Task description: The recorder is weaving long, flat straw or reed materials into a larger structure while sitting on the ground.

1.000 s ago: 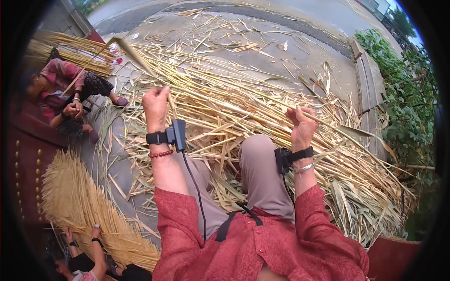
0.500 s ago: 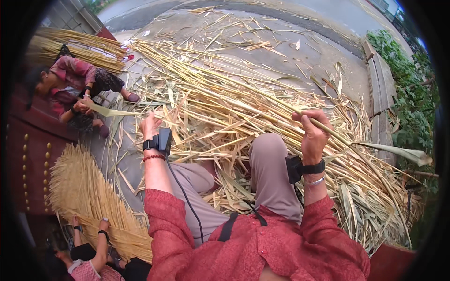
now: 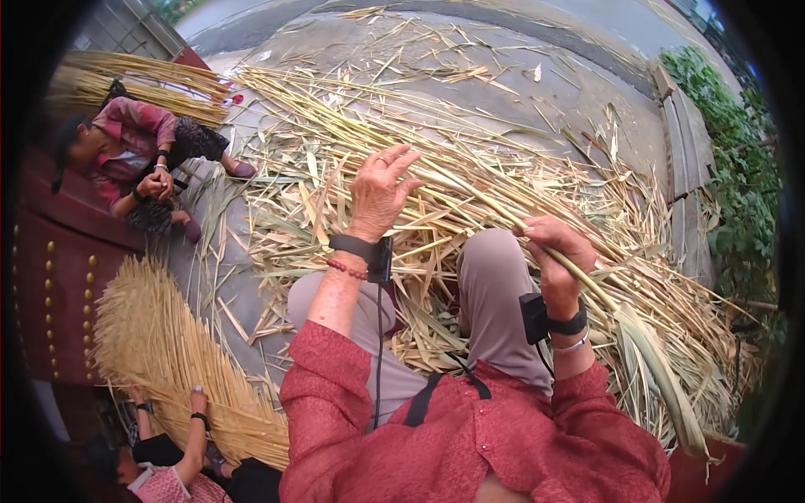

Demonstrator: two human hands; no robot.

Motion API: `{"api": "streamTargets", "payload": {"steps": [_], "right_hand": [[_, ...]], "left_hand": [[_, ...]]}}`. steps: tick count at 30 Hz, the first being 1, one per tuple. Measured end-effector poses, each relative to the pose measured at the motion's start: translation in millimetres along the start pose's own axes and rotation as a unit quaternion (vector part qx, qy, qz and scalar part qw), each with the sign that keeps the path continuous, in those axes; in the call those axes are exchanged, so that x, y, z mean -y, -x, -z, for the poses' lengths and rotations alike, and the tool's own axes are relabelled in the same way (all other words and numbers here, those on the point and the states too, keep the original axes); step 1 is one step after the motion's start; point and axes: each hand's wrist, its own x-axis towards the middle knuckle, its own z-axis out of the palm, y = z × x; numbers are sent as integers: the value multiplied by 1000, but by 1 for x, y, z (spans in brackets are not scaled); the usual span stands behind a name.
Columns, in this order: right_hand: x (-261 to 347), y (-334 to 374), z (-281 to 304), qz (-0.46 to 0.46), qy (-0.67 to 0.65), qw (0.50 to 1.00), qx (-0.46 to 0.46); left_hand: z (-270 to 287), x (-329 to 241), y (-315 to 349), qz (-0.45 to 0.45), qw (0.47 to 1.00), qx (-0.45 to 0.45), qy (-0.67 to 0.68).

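Observation:
My right hand (image 3: 560, 251) is closed round a long pale green reed stalk (image 3: 597, 290) above my right knee. Below that hand the stalk ends in a drooping, folded leaf (image 3: 658, 373); its other end runs up and left over the pile. My left hand (image 3: 381, 193) is raised over the pile, fingers stretched out, nothing seen in it. Beneath both hands lies a heap of cut reed stalks (image 3: 470, 189) running from far left to near right, mixed with dry stripped leaves.
A person in a patterned pink top (image 3: 138, 159) sits at left with hands together. At lower left another person's hands rest on a fanned reed bundle (image 3: 159, 323). A studded dark red door (image 3: 71, 268) stands at left, a stone kerb (image 3: 688, 159) and green plants (image 3: 725, 126) at right.
My left hand has moved right and forward from the left side, away from a leaf strip there. The stalk's leafy end has swung down toward me. The seated person's hands no longer show the strip.

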Motion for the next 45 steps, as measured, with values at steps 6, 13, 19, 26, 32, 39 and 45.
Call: {"api": "streamTargets", "payload": {"steps": [6, 13, 19, 26, 32, 39, 45], "right_hand": [[7, 3, 5, -3, 16, 999, 33], [-4, 6, 6, -42, -39, 998, 8], [-6, 5, 11, -29, -26, 999, 26], [-3, 8, 17, -28, -3, 999, 37], [-10, 7, 18, -63, -59, 996, 2], [-16, 6, 23, -40, -34, 996, 68], [-22, 22, 13, -173, -105, 978, -56]], "left_hand": [[-16, -3, -13, -40, 999, -7, 9], [-14, -12, -16, -71, 995, 48, 44], [-15, -3, -16, -52, 996, 70, 34], [-25, 13, -18, -47, 997, 51, 37], [-26, 23, -25, 121, 944, 181, 247], [-25, 26, -27, 268, 846, 169, 428], [-29, 7, -16, 200, 963, 37, 180]]}}
